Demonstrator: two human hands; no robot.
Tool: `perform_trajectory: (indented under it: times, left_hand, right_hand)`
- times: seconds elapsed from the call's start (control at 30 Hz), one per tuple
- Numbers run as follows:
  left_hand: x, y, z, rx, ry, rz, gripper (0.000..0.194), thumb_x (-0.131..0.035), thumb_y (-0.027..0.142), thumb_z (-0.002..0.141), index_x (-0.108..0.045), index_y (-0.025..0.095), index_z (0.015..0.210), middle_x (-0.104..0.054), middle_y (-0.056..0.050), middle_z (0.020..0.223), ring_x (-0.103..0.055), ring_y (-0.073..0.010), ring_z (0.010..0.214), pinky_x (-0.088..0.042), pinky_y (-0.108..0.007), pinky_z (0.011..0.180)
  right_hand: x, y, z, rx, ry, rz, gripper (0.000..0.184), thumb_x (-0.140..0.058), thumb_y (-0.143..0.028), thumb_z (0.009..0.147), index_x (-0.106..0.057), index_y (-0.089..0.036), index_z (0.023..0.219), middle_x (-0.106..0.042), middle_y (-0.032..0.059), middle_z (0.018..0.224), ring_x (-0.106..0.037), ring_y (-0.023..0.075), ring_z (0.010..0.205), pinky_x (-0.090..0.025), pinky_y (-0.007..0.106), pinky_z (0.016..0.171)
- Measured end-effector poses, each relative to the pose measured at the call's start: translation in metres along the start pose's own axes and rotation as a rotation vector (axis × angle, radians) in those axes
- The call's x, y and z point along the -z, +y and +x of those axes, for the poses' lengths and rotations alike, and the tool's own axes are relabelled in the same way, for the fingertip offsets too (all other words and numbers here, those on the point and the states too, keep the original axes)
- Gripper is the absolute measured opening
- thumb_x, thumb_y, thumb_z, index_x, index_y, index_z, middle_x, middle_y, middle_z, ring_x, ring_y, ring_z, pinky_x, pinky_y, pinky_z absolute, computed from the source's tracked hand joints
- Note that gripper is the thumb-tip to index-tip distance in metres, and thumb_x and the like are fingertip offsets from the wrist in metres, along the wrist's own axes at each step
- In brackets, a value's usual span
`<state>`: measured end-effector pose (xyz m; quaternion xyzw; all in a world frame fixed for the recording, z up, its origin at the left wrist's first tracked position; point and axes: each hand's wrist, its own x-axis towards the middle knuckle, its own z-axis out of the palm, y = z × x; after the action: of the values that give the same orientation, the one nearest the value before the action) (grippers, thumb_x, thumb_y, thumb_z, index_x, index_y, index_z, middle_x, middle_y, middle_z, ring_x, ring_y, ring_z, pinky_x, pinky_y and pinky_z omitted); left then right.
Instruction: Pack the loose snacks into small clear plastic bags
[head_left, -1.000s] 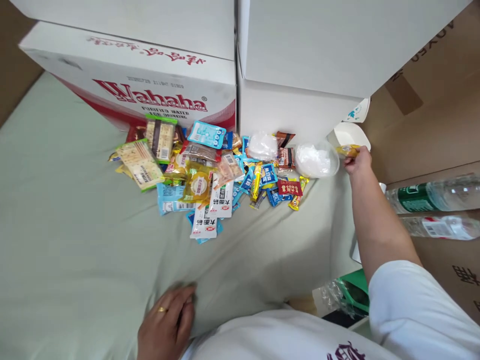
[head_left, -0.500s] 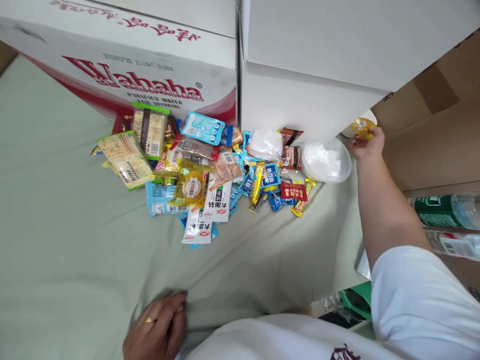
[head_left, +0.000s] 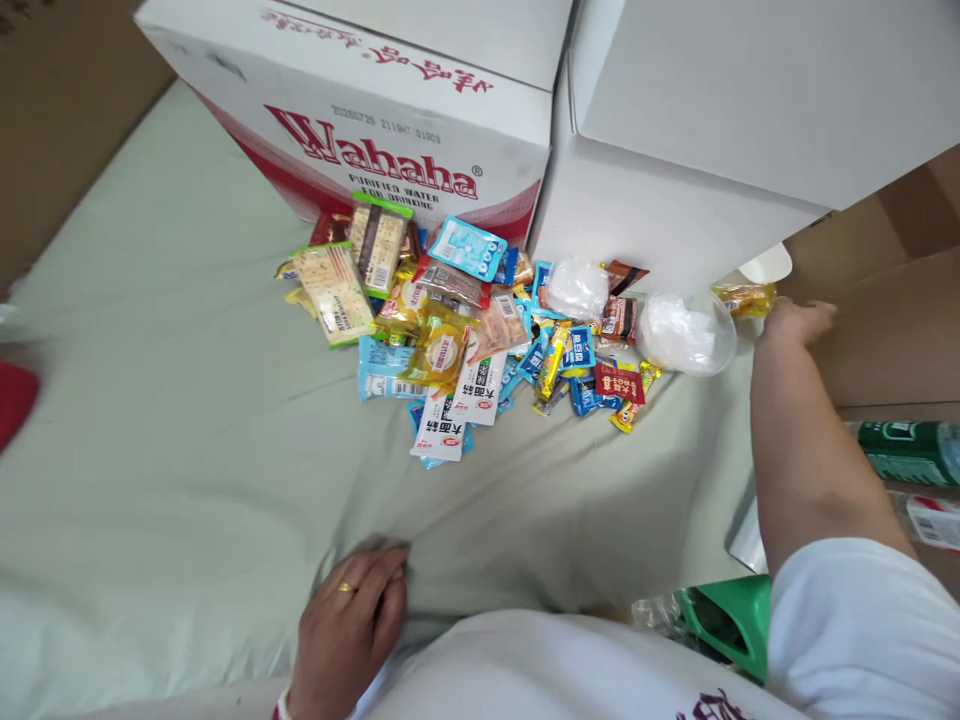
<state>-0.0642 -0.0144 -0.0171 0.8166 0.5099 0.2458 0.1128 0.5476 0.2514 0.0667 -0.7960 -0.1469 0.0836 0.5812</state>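
Note:
My right hand (head_left: pixel 795 322) reaches to the far right of the bed, fingers stretched out toward a brown cardboard box (head_left: pixel 892 300), with nothing in them. A yellow snack packet (head_left: pixel 744 297) lies just left of it, against a white paper cup (head_left: pixel 766 267). My left hand (head_left: pixel 351 620), wearing a ring, rests flat on the pale green sheet (head_left: pixel 165 480) near my body. A pile of several wrapped snacks (head_left: pixel 465 330) lies at the foot of the boxes. A clear plastic bowl (head_left: pixel 686 335) with white contents sits at the pile's right end.
A red-and-white Wahaha carton (head_left: pixel 390 130) and a plain white carton (head_left: pixel 712 150) stand behind the snacks. Two water bottles (head_left: pixel 911 452) lie at the right edge. A green plastic object (head_left: pixel 727 620) is by my right elbow. Something red (head_left: pixel 11 400) sits at the far left.
My right hand has let go of the yellow packet, which now lies by the paper cup, and the hand has moved slightly right. The view shifted left. My left hand stayed on the sheet.

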Motion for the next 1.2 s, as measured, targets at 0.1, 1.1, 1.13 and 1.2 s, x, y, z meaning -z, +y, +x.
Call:
perform_trajectory:
  times: [0.1, 1.1, 1.13, 1.2]
  left_hand:
    - [0.001, 0.000, -0.002, 0.016, -0.007, -0.015, 0.017, -0.054, 0.013, 0.095, -0.066, 0.021, 0.103, -0.073, -0.003, 0.086, -0.070, -0.0169, 0.079, -0.052, -0.028, 0.077]
    - [0.001, 0.056, 0.065, 0.603, -0.128, -1.329, 0.038, -0.070, 0.056, 0.084, -0.062, 0.020, 0.091, -0.062, -0.003, 0.089, -0.058, -0.0152, 0.078, -0.047, -0.024, 0.062]
    - [-0.001, 0.060, 0.070, 0.563, -0.115, -1.303, 0.038, -0.076, 0.054, 0.080, -0.063, 0.020, 0.093, -0.063, -0.004, 0.094, -0.058, -0.0161, 0.083, -0.047, -0.025, 0.065]
    - [-0.004, 0.065, 0.073, 0.512, -0.086, -1.245, 0.035, -0.080, 0.048, 0.077, -0.065, 0.019, 0.090, -0.063, -0.003, 0.091, -0.057, -0.0157, 0.083, -0.046, -0.026, 0.069]
  right_hand:
    - [-0.001, -0.028, -0.037, 0.331, 0.057, 0.048, 0.034, -0.049, 0.008, 0.083, -0.048, -0.024, 0.070, -0.055, 0.0009, 0.089, -0.051, 0.0088, 0.079, -0.042, 0.024, 0.070]
    - [0.110, 0.032, -0.402, 0.628, -1.333, -0.078, 0.011, -0.062, -0.036, 0.098, -0.067, -0.029, 0.091, -0.064, 0.0050, 0.091, -0.062, 0.0224, 0.082, -0.051, 0.036, 0.075]
    - [0.111, 0.033, -0.406, 0.701, -1.358, -0.096, 0.008, -0.061, -0.033, 0.098, -0.067, -0.030, 0.094, -0.065, 0.0060, 0.095, -0.063, 0.0232, 0.086, -0.052, 0.037, 0.077]
    - [0.112, 0.035, -0.411, 0.780, -1.400, -0.107, 0.009, -0.058, -0.029, 0.099, -0.067, -0.031, 0.099, -0.067, 0.0076, 0.102, -0.064, 0.0241, 0.092, -0.053, 0.038, 0.079]
